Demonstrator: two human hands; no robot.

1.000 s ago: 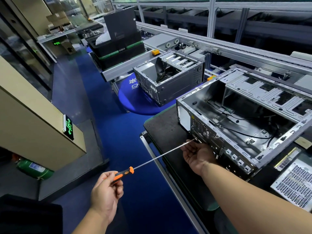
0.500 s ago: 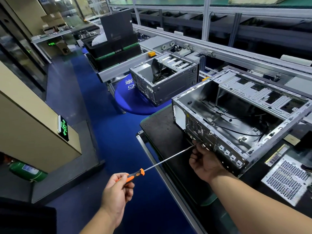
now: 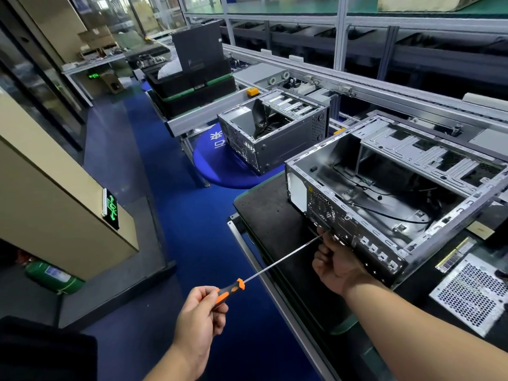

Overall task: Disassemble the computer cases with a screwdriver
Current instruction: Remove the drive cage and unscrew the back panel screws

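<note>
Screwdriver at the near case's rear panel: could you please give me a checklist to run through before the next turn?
1. Left hand grips the screwdriver handle: ok.
2. Tip seated in a screw: cannot tell, the right hand hides it.
3. Right hand steadies the shaft at the near case rear panel: ok.
4. Case flat on the black mat: ok.
5. Loose perforated panel lies apart from the shaft: ok.

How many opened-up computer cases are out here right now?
2. The near case lies on the black bench mat, where the screwdriver meets its rear panel. The far case sits behind it by the conveyor. Others may be hidden out of view.
</note>
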